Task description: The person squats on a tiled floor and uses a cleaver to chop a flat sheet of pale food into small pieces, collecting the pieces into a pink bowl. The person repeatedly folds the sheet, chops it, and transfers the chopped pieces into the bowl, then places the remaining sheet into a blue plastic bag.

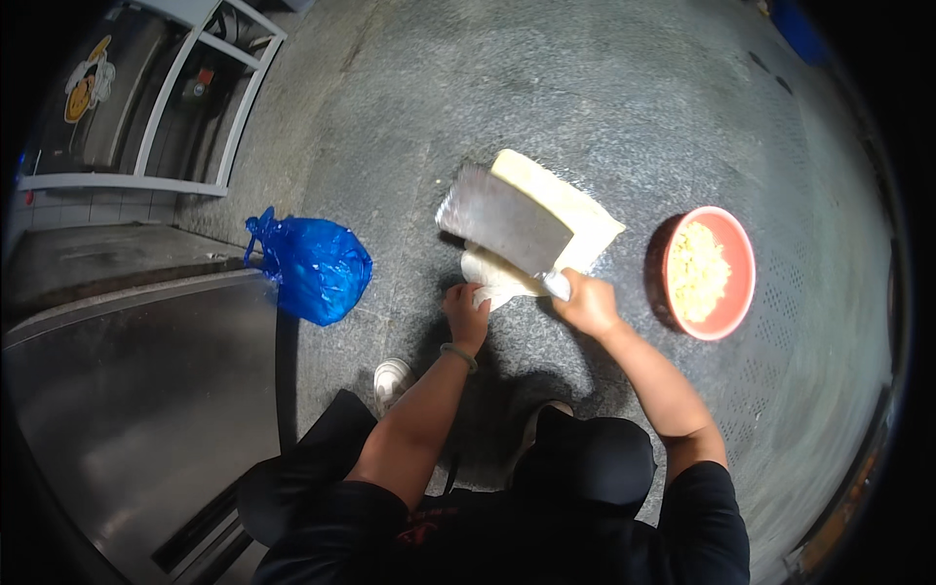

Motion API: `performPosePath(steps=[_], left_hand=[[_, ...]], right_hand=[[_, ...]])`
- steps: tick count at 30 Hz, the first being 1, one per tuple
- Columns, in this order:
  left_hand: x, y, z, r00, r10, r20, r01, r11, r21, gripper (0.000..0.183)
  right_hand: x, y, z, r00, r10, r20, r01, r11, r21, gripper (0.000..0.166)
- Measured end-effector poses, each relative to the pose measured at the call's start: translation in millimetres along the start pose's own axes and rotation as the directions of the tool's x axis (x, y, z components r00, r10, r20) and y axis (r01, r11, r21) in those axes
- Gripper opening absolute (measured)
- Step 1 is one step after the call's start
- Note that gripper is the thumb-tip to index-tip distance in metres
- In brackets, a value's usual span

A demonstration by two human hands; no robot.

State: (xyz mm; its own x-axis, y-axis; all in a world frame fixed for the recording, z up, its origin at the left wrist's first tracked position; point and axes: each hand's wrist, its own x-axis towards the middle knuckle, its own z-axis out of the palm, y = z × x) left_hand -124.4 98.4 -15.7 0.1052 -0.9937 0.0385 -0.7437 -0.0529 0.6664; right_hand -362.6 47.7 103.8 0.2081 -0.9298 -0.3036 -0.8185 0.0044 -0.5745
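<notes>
In my right hand [589,301] is the pale handle of a wide cleaver [510,219], its blade pointing up and to the left, slightly blurred. The blade is over a pale yellow board or slab [559,201] on the grey floor. Partly under the blade's lower edge lies a whitish, crumpled piece of thin material [497,281]; whether it is cloth, film or food I cannot tell. My left hand [466,311], with a bangle on its wrist, has its fingers on the near left end of that piece. A pink bowl [746,274] holding chopped pale yellow pieces [700,272] stands to the right.
A knotted blue plastic bag [322,267] rests on the floor at left, beside a metal-faced unit [146,409]. A framed glass door or cabinet [146,157] stands at upper left. My shoe [393,380] is below the left hand. Something blue [801,33] lies at upper right.
</notes>
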Motion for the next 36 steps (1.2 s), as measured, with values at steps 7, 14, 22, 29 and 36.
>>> performPosePath(steps=[7, 14, 22, 29, 36], left_hand=[[3, 1, -11, 1.0, 0.03, -0.008, -0.031, 0.987, -0.158, 0.037], [4, 7, -17, 1.0, -0.01, -0.03, 0.006, 0.992, -0.123, 0.032], [0, 4, -14, 1.0, -0.014, -0.014, 0.013, 0.994, -0.112, 0.032], [10, 5, -18, 0.999, -0.028, -0.033, 0.023, 0.99, -0.14, 0.033], [11, 5, -14, 0.999, -0.026, -0.033, 0.021, 0.99, -0.14, 0.032]], right_hand=[[27, 44, 18, 0.968, 0.047, 0.247, 0.039, 0.942, -0.332, 0.032], [25, -16, -11, 1.0, -0.001, 0.002, 0.001, 0.995, 0.103, 0.028], [15, 21, 19, 0.977, 0.033, 0.211, 0.017, 0.972, -0.233, 0.037], [-19, -12, -3, 0.991, 0.048, -0.127, -0.005, 0.949, 0.317, 0.032], [-53, 73, 29, 0.937, 0.23, 0.262, -0.176, 0.961, -0.215, 0.044]])
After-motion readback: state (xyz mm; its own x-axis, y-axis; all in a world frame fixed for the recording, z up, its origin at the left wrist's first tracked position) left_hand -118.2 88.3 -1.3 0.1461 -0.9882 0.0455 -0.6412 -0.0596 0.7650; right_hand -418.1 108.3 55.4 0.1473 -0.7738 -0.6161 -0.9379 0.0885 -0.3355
